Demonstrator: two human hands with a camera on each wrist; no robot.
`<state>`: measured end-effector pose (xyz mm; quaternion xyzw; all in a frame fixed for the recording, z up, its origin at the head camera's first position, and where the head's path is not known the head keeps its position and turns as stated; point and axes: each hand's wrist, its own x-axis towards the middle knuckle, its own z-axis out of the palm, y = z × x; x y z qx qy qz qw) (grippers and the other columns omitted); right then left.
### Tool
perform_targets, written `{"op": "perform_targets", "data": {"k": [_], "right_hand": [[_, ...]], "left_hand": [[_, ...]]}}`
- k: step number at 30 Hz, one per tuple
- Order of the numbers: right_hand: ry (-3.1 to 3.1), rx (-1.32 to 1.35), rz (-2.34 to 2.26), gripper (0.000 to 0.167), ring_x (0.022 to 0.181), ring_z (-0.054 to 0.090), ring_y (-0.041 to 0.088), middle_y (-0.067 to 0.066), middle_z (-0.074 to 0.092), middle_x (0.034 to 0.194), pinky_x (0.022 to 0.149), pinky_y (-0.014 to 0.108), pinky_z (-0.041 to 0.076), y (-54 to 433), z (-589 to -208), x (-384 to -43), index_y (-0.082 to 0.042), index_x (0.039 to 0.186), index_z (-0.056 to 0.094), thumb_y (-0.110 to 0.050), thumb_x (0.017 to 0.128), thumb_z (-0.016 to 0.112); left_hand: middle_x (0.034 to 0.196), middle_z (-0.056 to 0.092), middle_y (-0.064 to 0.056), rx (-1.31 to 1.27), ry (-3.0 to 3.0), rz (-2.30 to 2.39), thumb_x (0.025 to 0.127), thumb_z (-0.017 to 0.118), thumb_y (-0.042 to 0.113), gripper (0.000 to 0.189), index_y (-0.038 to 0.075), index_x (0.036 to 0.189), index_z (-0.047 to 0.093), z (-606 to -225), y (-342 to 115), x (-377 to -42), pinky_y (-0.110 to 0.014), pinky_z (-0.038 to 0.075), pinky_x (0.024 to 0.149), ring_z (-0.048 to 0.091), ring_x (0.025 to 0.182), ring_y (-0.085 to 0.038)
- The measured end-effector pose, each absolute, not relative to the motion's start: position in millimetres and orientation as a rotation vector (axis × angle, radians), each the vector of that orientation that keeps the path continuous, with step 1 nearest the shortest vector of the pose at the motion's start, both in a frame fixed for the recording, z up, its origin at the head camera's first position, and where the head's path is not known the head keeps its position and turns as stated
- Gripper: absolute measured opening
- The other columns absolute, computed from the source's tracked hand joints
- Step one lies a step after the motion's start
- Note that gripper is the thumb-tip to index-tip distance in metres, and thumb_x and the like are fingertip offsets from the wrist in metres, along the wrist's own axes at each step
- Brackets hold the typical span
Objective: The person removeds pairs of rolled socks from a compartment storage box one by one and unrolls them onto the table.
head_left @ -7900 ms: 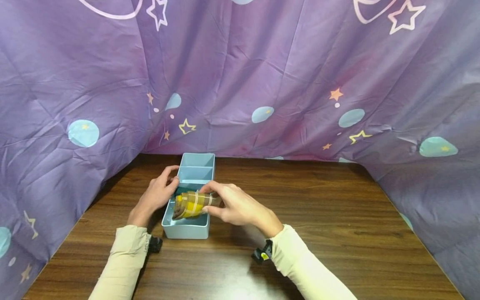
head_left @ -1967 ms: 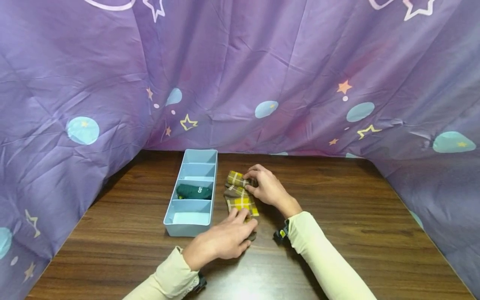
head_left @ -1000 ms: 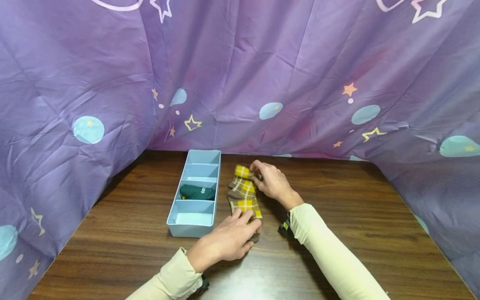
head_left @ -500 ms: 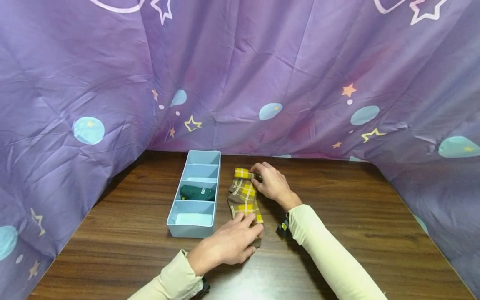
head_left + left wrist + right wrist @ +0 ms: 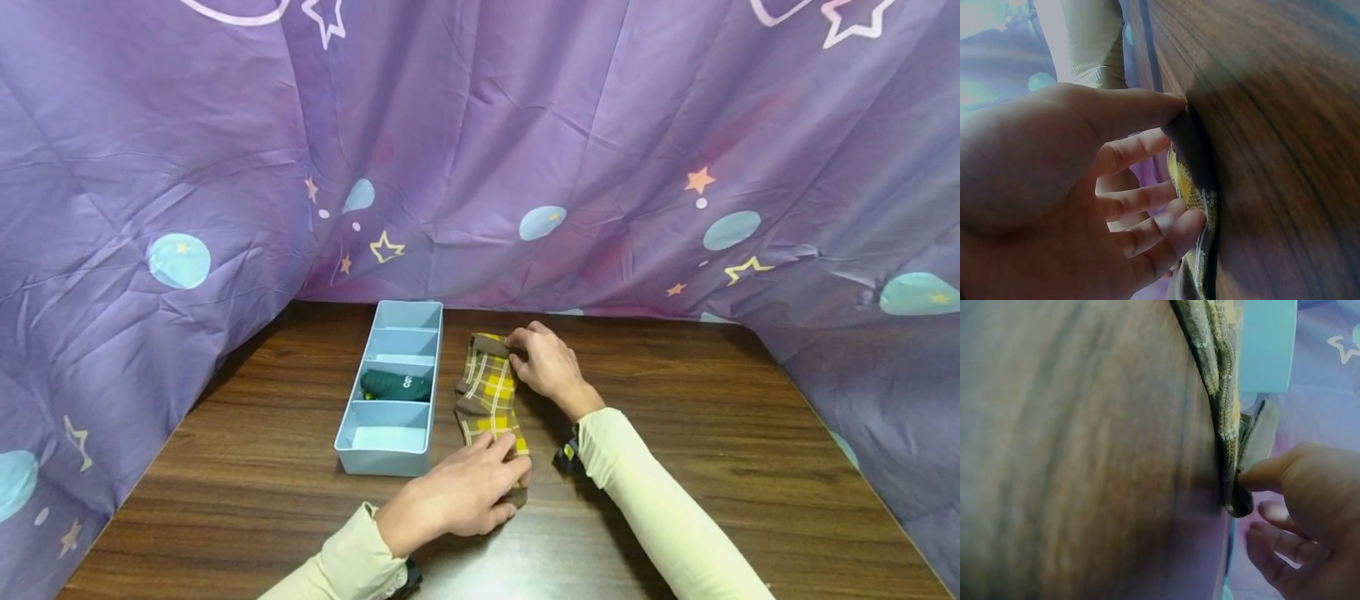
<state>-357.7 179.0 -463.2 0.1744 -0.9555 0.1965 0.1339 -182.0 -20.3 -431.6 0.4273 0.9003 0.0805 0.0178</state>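
A brown and yellow plaid sock (image 5: 491,387) lies lengthwise on the table, its plain brown cuff edge at the far end. My right hand (image 5: 551,364) pinches the right corner of that cuff between thumb and fingers. In the right wrist view, the thumb meets the folded cuff (image 5: 1259,440), and layers of knit fabric show. My left hand (image 5: 468,487) rests on the near end, fingers spread and lightly bent, covering part of the toe (image 5: 516,497). The left wrist view has the thumb and fingertips of the left hand (image 5: 1085,181) touching the sock (image 5: 1192,187).
Left of the sock stands a light blue divided box (image 5: 382,461) with several compartments. One of them holds a dark green folded cloth bundle (image 5: 393,385) with white lettering. A purple patterned curtain (image 5: 465,167) hangs behind the wooden table (image 5: 675,467).
Earlier my right hand held the folded sock over the box, with my left hand at its rim. Since then the sock has come onto the table and been unfolded and straightened; its cuff has flipped over.
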Motion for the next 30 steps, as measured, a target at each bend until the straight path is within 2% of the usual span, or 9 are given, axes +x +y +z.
{"op": "perform_targets", "data": {"k": [3,6,9,14,18,20,24,27,30], "right_hand": [[-2.784,0.499,0.591,0.013,0.087,0.068,0.023,0.001,0.068,0.100,0.071,0.047,0.057,177.8,-464.0,-358.6,-0.018,0.106,0.072,-0.017,0.095,0.077],[-2.813,0.538,0.609,0.012,0.085,0.067,0.019,-0.001,0.069,0.097,0.070,0.042,0.055,175.9,-463.5,-357.8,-0.018,0.107,0.072,-0.019,0.096,0.077],[-2.824,0.576,0.602,0.017,0.091,0.069,0.019,0.000,0.072,0.104,0.075,0.044,0.058,174.3,-462.5,-355.7,-0.017,0.113,0.076,-0.020,0.096,0.077],[-2.821,0.579,0.599,0.025,0.112,0.074,0.029,0.006,0.076,0.125,0.089,0.054,0.061,173.9,-462.5,-355.6,-0.015,0.122,0.078,-0.021,0.098,0.076],[-2.829,0.606,0.606,0.033,0.132,0.068,0.035,0.009,0.069,0.145,0.103,0.056,0.058,175.8,-464.5,-358.0,-0.012,0.131,0.077,-0.023,0.100,0.073],[-2.823,0.624,0.608,0.036,0.131,0.068,0.035,0.009,0.067,0.147,0.102,0.056,0.058,176.5,-464.8,-358.0,-0.010,0.134,0.076,-0.023,0.101,0.072],[-2.846,0.652,0.570,0.040,0.117,0.071,0.033,0.007,0.066,0.139,0.093,0.055,0.060,175.5,-464.1,-356.3,-0.014,0.141,0.072,-0.024,0.103,0.069],[-2.900,0.689,0.532,0.045,0.124,0.069,0.032,0.008,0.065,0.144,0.096,0.056,0.060,174.5,-463.1,-355.4,-0.014,0.148,0.067,-0.023,0.104,0.066],[-2.932,0.747,0.530,0.051,0.141,0.061,0.035,0.014,0.062,0.154,0.109,0.058,0.055,175.7,-462.9,-354.2,-0.010,0.154,0.060,-0.018,0.104,0.063]], "left_hand": [[0.126,0.055,0.002,1.312,2.780,0.265,0.096,0.081,0.033,0.030,0.026,0.118,0.063,-430.9,-20.5,-181.9,-0.028,0.053,0.095,0.057,0.115,-0.018],[0.126,0.055,0.002,1.307,2.777,0.263,0.096,0.081,0.033,0.030,0.026,0.118,0.063,-430.6,-20.7,-181.8,-0.028,0.053,0.095,0.056,0.115,-0.018],[0.125,0.055,0.003,1.317,2.783,0.246,0.096,0.082,0.034,0.030,0.026,0.119,0.063,-430.7,-20.7,-181.5,-0.028,0.053,0.094,0.056,0.114,-0.017],[0.125,0.055,0.004,1.333,2.767,0.215,0.096,0.082,0.034,0.031,0.027,0.118,0.062,-429.3,-20.5,-180.5,-0.028,0.053,0.095,0.057,0.114,-0.017],[0.126,0.055,0.005,1.327,2.750,0.197,0.094,0.083,0.032,0.031,0.028,0.117,0.062,-426.8,-20.3,-178.7,-0.027,0.053,0.094,0.057,0.115,-0.017],[0.127,0.056,0.005,1.324,2.748,0.192,0.094,0.084,0.032,0.032,0.028,0.117,0.062,-425.9,-19.9,-178.0,-0.027,0.054,0.094,0.057,0.115,-0.017],[0.126,0.056,0.006,1.320,2.749,0.184,0.094,0.084,0.032,0.032,0.029,0.116,0.062,-425.3,-19.6,-177.6,-0.027,0.053,0.094,0.057,0.115,-0.016],[0.126,0.056,0.006,1.318,2.748,0.182,0.094,0.084,0.033,0.032,0.029,0.116,0.062,-425.4,-19.7,-177.6,-0.026,0.053,0.093,0.057,0.114,-0.016],[0.127,0.056,0.006,1.317,2.743,0.185,0.093,0.084,0.033,0.032,0.029,0.117,0.062,-425.5,-20.1,-177.8,-0.027,0.054,0.094,0.057,0.115,-0.016]]}}
